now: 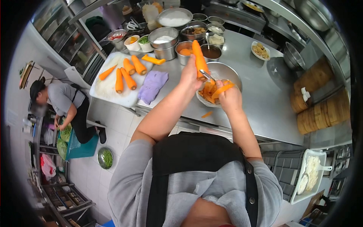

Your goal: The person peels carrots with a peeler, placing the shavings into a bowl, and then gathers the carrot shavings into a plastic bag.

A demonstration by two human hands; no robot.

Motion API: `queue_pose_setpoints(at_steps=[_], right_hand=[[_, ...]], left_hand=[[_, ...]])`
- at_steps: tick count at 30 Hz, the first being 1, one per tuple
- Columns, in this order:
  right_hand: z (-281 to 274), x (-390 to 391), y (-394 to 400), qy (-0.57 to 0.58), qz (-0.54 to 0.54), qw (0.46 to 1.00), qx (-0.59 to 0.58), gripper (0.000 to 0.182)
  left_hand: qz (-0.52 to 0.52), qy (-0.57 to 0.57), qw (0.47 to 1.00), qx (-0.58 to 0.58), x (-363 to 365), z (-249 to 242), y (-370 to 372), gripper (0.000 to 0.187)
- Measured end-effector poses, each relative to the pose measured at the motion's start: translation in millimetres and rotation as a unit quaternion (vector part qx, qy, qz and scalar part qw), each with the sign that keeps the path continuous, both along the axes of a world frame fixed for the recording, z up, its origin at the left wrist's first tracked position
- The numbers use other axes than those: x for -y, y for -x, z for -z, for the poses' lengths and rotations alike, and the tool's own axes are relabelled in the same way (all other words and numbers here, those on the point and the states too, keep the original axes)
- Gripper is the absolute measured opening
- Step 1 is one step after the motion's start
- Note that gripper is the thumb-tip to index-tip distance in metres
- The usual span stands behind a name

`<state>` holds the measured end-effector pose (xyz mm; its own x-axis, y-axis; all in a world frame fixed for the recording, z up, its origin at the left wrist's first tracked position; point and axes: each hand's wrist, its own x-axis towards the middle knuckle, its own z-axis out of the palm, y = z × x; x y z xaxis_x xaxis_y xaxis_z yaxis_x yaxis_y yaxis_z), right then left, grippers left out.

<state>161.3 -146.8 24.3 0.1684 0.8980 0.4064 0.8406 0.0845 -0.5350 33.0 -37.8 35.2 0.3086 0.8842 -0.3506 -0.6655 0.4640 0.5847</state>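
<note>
A bright orange carrot (199, 56) stands tilted upright in my left hand (190, 74), whose fingers wrap round its lower part. My right hand (229, 97) is closed on a peeler (206, 74), its metal head against the carrot's lower end. Beside the right fingers an orange strip of peel (223, 89) hangs. Beneath both hands a steel bowl (233, 72) holds a heap of peelings (208, 92). Several carrots (120, 81) lie on the white cutting board (102, 90) at the left, near a purple cloth (153, 86). A yellow-orange tool (153, 59) lies by the board.
Steel containers (165, 38) and tubs line the table's back. A plate of food (261, 50) and bamboo steamers (321, 115) are at the right. Another person (64, 98) handles greens at the far left. A bowl of green vegetables (106, 157) stands on the floor.
</note>
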Motion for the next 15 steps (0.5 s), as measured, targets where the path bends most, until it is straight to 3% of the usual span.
queue_pose_setpoints(at_steps=[7,15], right_hand=[[0,-1,-3,-0.001,0.055,0.997,0.056,0.052],[-4,-27,-16,0.13,0.114,0.984,0.042,0.069]], left_hand=[[0.008,-0.017,0.999,-0.04,4,-3,-9,0.038],[0.027,-0.081,0.996,-0.019,32,8,-20,0.038]])
